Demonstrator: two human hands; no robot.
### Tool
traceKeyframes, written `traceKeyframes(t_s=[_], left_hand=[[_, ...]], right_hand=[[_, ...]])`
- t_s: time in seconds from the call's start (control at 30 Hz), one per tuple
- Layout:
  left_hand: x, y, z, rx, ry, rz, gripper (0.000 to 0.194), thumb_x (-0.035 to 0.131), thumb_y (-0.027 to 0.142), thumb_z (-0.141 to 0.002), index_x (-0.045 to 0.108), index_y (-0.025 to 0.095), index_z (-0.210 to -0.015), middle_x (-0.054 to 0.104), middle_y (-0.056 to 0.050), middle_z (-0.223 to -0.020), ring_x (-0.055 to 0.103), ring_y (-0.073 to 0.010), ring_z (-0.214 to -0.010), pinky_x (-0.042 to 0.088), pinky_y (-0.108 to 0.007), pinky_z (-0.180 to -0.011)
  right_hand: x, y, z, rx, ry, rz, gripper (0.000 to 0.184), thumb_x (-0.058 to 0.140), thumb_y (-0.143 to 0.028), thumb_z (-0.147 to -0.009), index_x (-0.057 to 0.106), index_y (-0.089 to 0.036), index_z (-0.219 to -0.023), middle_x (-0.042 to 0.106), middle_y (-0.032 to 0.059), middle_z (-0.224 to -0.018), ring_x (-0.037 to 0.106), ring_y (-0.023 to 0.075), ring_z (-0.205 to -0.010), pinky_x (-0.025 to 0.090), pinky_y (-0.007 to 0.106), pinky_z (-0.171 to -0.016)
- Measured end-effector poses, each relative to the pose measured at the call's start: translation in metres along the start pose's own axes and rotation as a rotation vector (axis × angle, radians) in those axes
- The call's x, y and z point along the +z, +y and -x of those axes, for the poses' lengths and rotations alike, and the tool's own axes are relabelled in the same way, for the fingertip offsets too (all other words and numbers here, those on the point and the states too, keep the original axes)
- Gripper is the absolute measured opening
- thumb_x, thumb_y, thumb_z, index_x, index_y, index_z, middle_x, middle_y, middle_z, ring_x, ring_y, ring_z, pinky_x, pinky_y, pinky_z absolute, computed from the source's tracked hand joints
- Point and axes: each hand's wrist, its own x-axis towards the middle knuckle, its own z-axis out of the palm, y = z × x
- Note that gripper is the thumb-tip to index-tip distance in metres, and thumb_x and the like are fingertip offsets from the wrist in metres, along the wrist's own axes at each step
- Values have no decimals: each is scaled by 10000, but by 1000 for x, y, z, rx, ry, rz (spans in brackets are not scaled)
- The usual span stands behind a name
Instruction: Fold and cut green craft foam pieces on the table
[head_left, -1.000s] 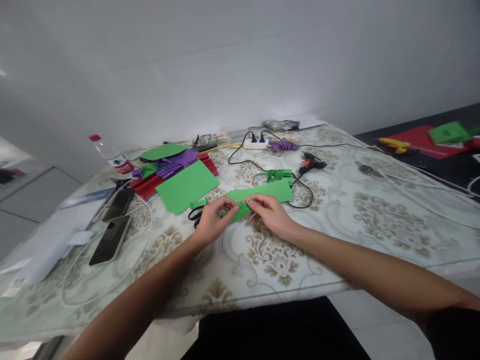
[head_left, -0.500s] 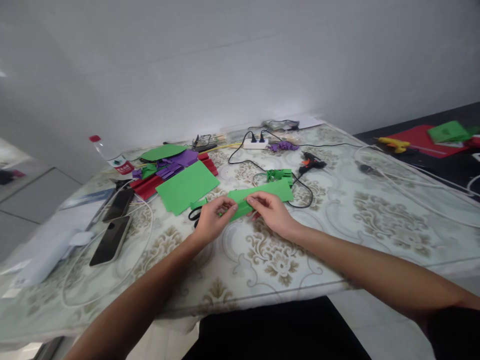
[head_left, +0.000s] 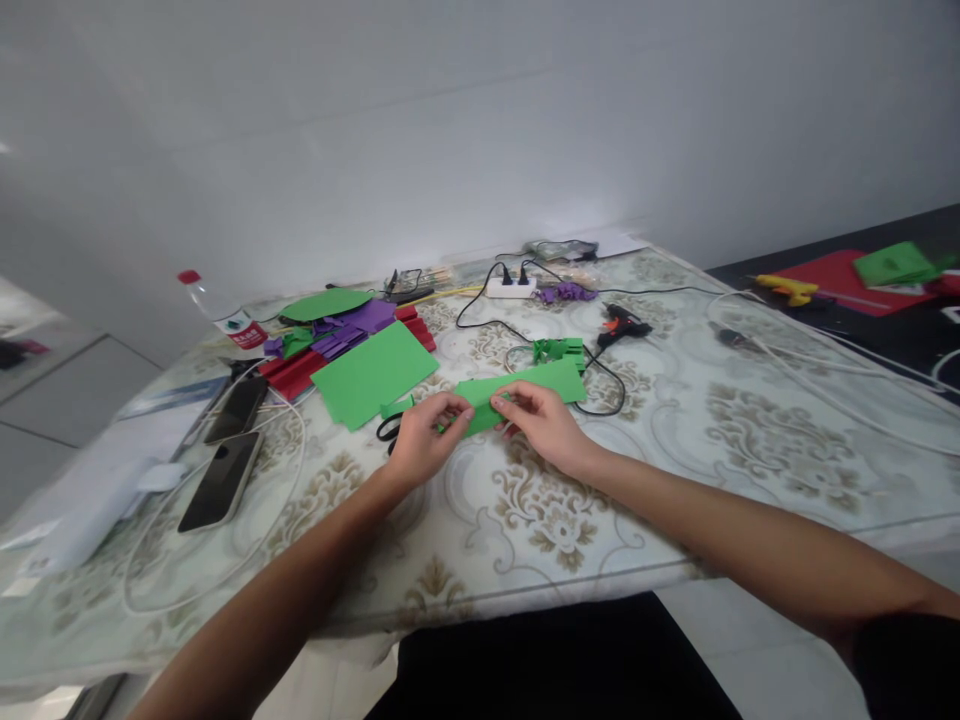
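Between my hands is a green piece of craft paper, pinched near its left end by my left hand and farther right by my right hand. Both hands are closed, thumbs against the fingers. Just behind it lies a green paper strip, partly covered by my right hand; where one piece ends and the other begins is hard to tell. Black scissor handles show to the left of my left hand. Fringed green paper sits behind the strip.
Green sheets lie left, beside purple and red pieces. A black glue gun and white power strip stand behind, with cables across the patterned tablecloth. Two phones and a bottle are at the left.
Both hands keep almost the same place. The green paper between them has tilted slightly, its face looking smoother and more evenly lit.
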Motion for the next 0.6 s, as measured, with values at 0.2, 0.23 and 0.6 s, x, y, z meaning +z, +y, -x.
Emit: traceKeyframes(t_s=[0.2, 0.23, 0.6], left_hand=[[-1, -2, -1, -14, -3, 37, 139, 599, 292, -915, 648, 178, -852, 664, -13, -739, 591, -111, -621, 469, -215, -586], [-1, -2, -1, -12, -3, 35, 136, 599, 288, -914, 647, 178, -851, 663, -12, -738, 591, -110, -621, 468, -215, -588], [-4, -4, -5, -5, 28, -9, 143, 581, 280, -903, 641, 183, -816, 648, -4, -699, 575, -116, -609, 456, -219, -577]], right_hand=[[-1, 3, -3, 5, 25, -30, 377, 770, -542, -731, 667, -205, -864, 626, -7, -724, 647, 160, -634, 554, 259, -555], [-1, 3, -3, 4, 23, -33, 377, 772, -540, -730, 668, -203, -864, 622, -9, -721, 644, 156, -632, 553, 256, -556], [-5, 3, -7, 22, 81, -42, 400, 774, -567, -717, 675, -207, -862, 648, 10, -752, 658, 178, -644, 572, 287, -547]])
